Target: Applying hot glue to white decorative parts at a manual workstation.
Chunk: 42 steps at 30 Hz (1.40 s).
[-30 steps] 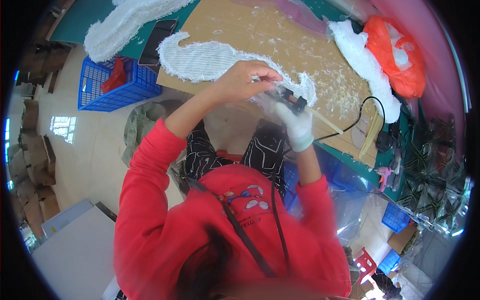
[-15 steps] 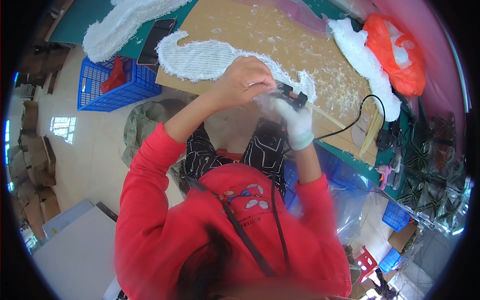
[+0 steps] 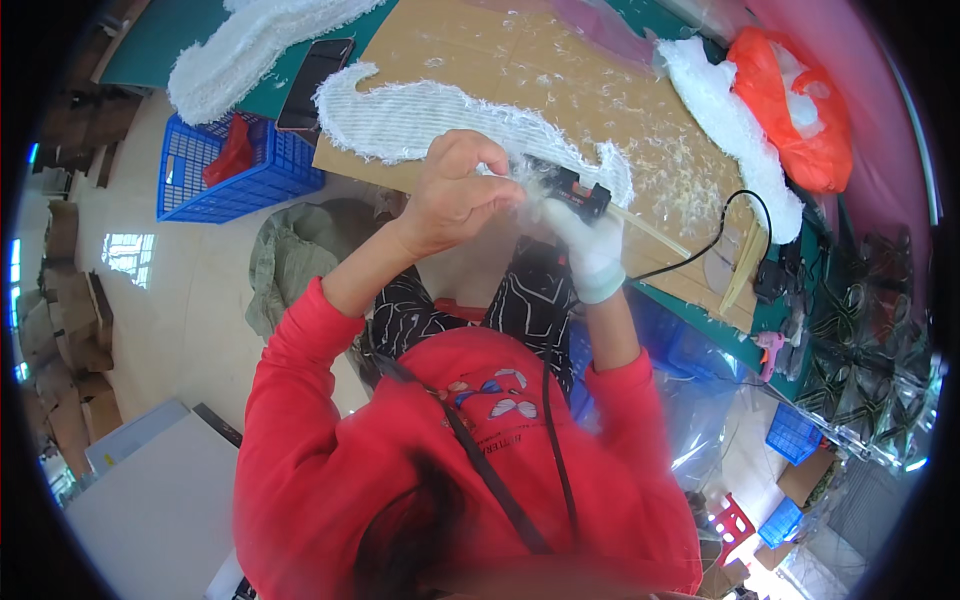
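Green worktop (image 3: 150,55), partly covered by cardboard (image 3: 480,55), spreads behind a black tool (image 3: 592,198) held near its front edge, the white-gloved right hand's (image 3: 596,252) fingers wrapped around it. Beside it, the bare left hand (image 3: 448,200) keeps its fingers narrow near pale wisps (image 3: 537,186); whether they grip any cannot be told. Beyond lies a curved white fringed piece (image 3: 400,115), an orange bag (image 3: 790,150) farther right.
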### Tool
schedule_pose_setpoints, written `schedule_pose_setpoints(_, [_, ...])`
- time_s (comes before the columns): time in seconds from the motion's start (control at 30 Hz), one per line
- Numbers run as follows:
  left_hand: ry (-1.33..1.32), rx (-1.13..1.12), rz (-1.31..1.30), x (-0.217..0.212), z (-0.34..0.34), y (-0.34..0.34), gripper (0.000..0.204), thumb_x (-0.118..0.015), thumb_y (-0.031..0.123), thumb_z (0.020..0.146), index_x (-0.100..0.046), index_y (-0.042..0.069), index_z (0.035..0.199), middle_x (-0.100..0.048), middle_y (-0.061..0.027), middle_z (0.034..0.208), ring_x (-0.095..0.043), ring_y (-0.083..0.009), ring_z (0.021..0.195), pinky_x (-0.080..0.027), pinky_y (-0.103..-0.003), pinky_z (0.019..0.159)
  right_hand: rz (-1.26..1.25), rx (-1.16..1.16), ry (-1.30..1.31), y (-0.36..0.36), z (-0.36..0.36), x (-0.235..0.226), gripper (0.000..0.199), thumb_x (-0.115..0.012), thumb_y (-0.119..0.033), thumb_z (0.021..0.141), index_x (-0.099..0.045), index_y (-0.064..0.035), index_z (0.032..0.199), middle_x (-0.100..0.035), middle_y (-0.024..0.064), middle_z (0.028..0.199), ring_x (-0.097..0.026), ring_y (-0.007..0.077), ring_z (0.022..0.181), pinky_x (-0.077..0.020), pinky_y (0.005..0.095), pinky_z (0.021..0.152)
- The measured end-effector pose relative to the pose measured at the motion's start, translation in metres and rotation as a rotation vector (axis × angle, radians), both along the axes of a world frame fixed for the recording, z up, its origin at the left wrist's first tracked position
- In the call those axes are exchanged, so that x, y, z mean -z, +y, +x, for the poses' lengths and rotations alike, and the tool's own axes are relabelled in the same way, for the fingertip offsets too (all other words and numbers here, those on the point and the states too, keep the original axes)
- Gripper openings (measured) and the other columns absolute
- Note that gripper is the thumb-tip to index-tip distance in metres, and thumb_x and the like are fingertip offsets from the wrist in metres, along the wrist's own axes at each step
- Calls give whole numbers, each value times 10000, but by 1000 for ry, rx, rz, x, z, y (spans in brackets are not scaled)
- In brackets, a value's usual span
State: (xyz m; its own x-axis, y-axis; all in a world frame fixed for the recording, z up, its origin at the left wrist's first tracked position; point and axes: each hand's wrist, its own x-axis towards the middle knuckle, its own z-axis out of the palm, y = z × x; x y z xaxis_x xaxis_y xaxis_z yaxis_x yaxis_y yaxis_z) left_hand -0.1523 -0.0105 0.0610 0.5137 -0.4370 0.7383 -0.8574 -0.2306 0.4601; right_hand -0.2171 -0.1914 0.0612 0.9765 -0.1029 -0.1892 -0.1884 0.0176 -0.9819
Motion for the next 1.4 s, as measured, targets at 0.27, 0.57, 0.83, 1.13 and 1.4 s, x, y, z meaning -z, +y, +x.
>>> schedule_pose_setpoints(0.27, [21, -2, -26, -1, -5, 5, 179, -680, 72, 576, -636, 139, 735, -506, -22, 831, -494, -232, 835, -385, -340, 741, 157, 19, 62, -4, -2, -3, 252, -648, -165, 771, -602, 25, 929, -606, 53, 739, -562, 111, 630, -458, 237, 567])
schedule_pose_setpoints(0.57, [261, 26, -58, 3, 2, 9, 165, -704, 53, 667, -647, 74, 821, -519, -42, 904, -497, -199, 850, -399, -298, 750, 197, -32, 15, -3, -4, 6, 255, -645, -144, 768, -598, 26, 951, -606, 56, 745, -566, 114, 644, -465, 244, 583])
schedule_pose_setpoints(0.83, [433, -131, 35, 7, 7, 4, 334, -730, 210, 623, -631, 134, 933, -502, -61, 1075, -422, -253, 1041, -350, -348, 899, 177, -33, 19, 0, -6, 1, 252, -635, -162, 777, -600, 20, 948, -606, 49, 733, -565, 113, 641, -459, 245, 593])
schedule_pose_setpoints(1.13, [533, -81, 187, 8, 15, 9, 515, -716, 257, 686, -545, 86, 1141, -433, -108, 1235, -388, -269, 1156, -302, -353, 972, 200, -31, 9, -1, -6, 7, 259, -644, -165, 775, -594, 23, 946, -600, 47, 719, -562, 113, 630, -458, 247, 582])
schedule_pose_setpoints(1.4, [569, 54, -94, 2, 23, 22, 371, -652, 169, 757, -572, 51, 1099, -500, -101, 1188, -458, -213, 1107, -334, -317, 942, 217, -31, 61, -2, -5, 8, 263, -647, -163, 769, -593, 30, 940, -608, 59, 737, -572, 121, 633, -468, 251, 582])
